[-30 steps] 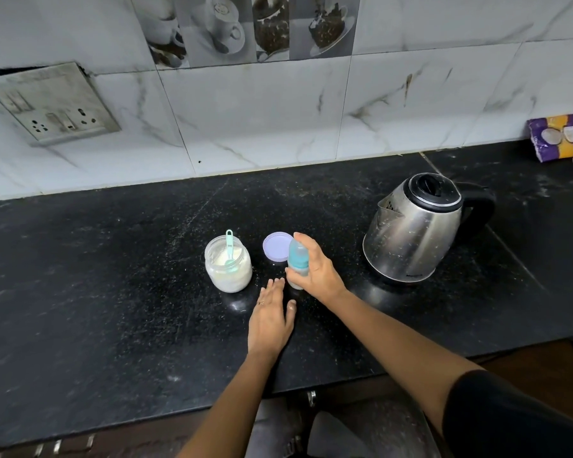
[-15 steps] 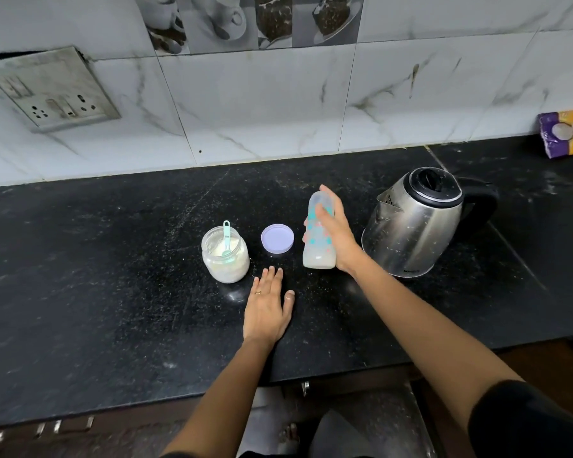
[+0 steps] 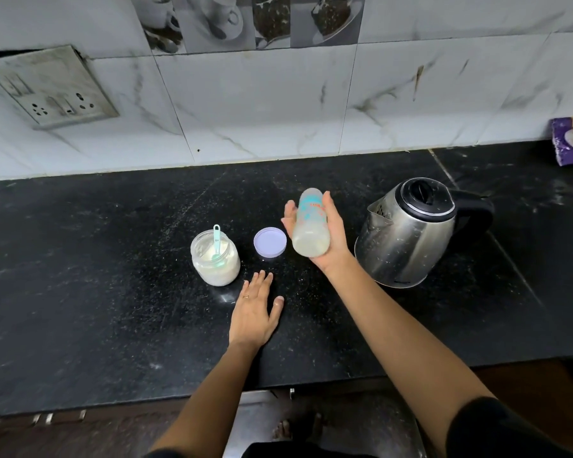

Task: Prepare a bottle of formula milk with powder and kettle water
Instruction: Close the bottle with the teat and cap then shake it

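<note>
Gripping feeding bottle [image 3: 311,226] in right hand [image 3: 337,241], thumb on one side, fingers curled round the other. Held off black countertop [image 3: 96,292], tilted, above the spot between lilac lid [image 3: 270,242] and steel kettle [image 3: 407,236]; cloudy whitish liquid at near end. Left hand [image 3: 253,312] flat on countertop, fingers straight, holding nothing, near open powder jar [image 3: 215,262] with teal scoop [image 3: 216,241] standing inside.
</note>
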`<state>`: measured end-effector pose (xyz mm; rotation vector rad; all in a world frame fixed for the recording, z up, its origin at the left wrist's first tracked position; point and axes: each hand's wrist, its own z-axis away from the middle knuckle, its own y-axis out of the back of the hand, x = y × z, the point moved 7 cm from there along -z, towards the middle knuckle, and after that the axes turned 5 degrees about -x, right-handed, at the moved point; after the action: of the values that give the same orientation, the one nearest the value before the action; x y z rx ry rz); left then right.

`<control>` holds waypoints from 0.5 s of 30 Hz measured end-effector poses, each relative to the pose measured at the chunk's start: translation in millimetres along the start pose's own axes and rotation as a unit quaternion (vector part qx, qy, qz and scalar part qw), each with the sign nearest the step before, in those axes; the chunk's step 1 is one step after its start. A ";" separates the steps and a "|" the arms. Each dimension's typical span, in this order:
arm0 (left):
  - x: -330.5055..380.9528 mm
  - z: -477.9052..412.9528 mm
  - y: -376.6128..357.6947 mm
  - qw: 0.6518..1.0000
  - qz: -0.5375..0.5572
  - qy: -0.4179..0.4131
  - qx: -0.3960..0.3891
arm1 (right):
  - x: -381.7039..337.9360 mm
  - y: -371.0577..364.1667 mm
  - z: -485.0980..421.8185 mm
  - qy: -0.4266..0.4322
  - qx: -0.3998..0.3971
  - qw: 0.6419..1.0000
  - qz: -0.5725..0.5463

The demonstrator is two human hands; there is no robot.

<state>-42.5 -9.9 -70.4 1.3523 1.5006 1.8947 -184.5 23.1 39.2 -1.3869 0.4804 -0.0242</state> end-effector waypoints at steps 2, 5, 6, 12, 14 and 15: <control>0.3 0.2 -0.2 1.000 0.001 0.000 -0.002 | 3.8 2.3 0.9 -0.034 -0.018 0.999 0.024; -0.1 0.6 -0.2 1.000 0.002 0.003 -0.002 | 6.0 5.3 4.7 -0.087 -0.050 0.989 0.109; -0.2 0.6 -0.2 1.000 0.002 0.004 -0.002 | 5.6 5.4 5.0 -0.096 -0.041 0.987 0.119; 0.3 1.1 2.0 1.000 0.005 0.003 0.001 | 1.8 9.0 7.9 -0.067 -0.022 0.995 0.076; 1.0 1.3 2.1 1.000 0.006 0.002 0.001 | 4.7 2.6 9.5 -0.069 -0.073 0.993 0.065; 1.1 1.7 2.5 1.000 0.006 0.002 0.001 | 5.8 -3.6 9.8 -0.066 -0.092 0.992 0.045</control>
<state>-40.9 -9.0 -67.7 1.3621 1.4993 1.9050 -175.0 29.9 41.9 -1.5355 0.4428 0.1893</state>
